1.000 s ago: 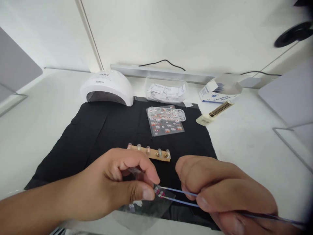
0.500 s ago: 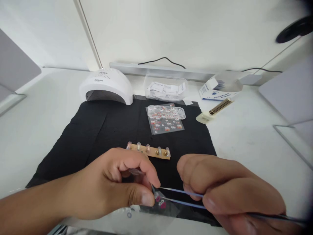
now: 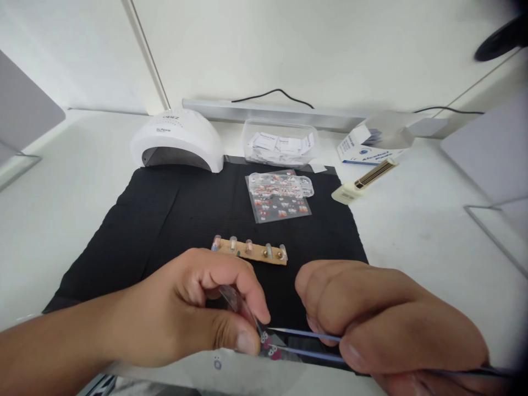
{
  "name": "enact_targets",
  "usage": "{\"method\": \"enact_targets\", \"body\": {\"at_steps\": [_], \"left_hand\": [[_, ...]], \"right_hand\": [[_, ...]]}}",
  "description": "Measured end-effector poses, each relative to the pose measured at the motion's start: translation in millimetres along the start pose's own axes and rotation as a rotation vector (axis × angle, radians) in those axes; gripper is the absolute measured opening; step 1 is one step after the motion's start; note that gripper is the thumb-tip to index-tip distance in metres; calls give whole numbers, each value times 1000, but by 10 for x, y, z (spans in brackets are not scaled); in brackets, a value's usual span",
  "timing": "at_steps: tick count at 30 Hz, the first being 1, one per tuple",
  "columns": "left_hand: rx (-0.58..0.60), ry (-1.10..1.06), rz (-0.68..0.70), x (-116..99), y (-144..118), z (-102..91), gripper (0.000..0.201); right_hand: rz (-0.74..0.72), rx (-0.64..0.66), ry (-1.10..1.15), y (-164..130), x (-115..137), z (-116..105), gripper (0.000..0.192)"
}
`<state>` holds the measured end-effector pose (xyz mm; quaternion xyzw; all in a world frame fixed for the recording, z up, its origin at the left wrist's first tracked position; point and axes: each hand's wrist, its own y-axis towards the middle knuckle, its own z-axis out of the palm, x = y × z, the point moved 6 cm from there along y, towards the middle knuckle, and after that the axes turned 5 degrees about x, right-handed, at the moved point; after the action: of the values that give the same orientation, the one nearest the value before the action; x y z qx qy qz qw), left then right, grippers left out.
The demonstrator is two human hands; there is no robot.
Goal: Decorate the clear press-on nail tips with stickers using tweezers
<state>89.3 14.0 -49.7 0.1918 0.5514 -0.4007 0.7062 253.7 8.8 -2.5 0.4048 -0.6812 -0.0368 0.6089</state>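
Observation:
My left hand (image 3: pixel 202 308) pinches a clear sticker sheet (image 3: pixel 284 355) between thumb and forefinger; small pink and white characters with eyes show on it past the thumb. In my right hand (image 3: pixel 383 319) is a pair of blue tweezers (image 3: pixel 309 350). Their two tips are apart and reach over the sheet, beside the pink figures; whether they touch it I cannot tell. Just beyond my left hand, a tan strip (image 3: pixel 258 252) carries several small decorated nail tips on the black mat.
A white nail lamp (image 3: pixel 177 137) stands at the back left. Behind the black mat (image 3: pixel 165 220) is a clear box of packets (image 3: pixel 282 144). More sticker sheets (image 3: pixel 280 201) lie on the mat. At right are a polish bottle (image 3: pixel 358 186) and an alcohol pad box (image 3: pixel 373 144).
The tweezer tips have shifted slightly lower over the sheet. My left hand keeps its pinch, and the sheet has tilted a little. The camera view has moved slightly.

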Motion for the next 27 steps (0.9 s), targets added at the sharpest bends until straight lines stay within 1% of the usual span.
{"method": "enact_targets", "body": {"at_steps": [3, 7, 9, 15, 17, 20, 24, 27], "left_hand": [[7, -24, -5, 7, 8, 1, 8], [11, -20, -29, 10, 15, -2, 8], [5, -5, -44, 11, 13, -9, 9], [8, 48, -56, -1, 7, 2, 8], [8, 50, -67, -3, 3, 13, 8], [12, 58, -73, -16, 1, 22, 7], [21, 81, -40, -39, 14, 16, 6], [24, 86, -23, -37, 17, 13, 7]], "right_hand": [[1, 6, -3, 21, -1, 7, 30], [12, -38, 2, 12, -18, -5, 36], [16, -45, 20, -3, -27, -8, 36], [68, 24, 92, -102, -71, -17, 30], [91, 49, 162, -157, -104, 0, 23], [144, 9, 287, -202, -194, 23, 23], [88, 26, 461, -155, -246, 97, 20], [77, 38, 502, -129, -260, 92, 19]]}}
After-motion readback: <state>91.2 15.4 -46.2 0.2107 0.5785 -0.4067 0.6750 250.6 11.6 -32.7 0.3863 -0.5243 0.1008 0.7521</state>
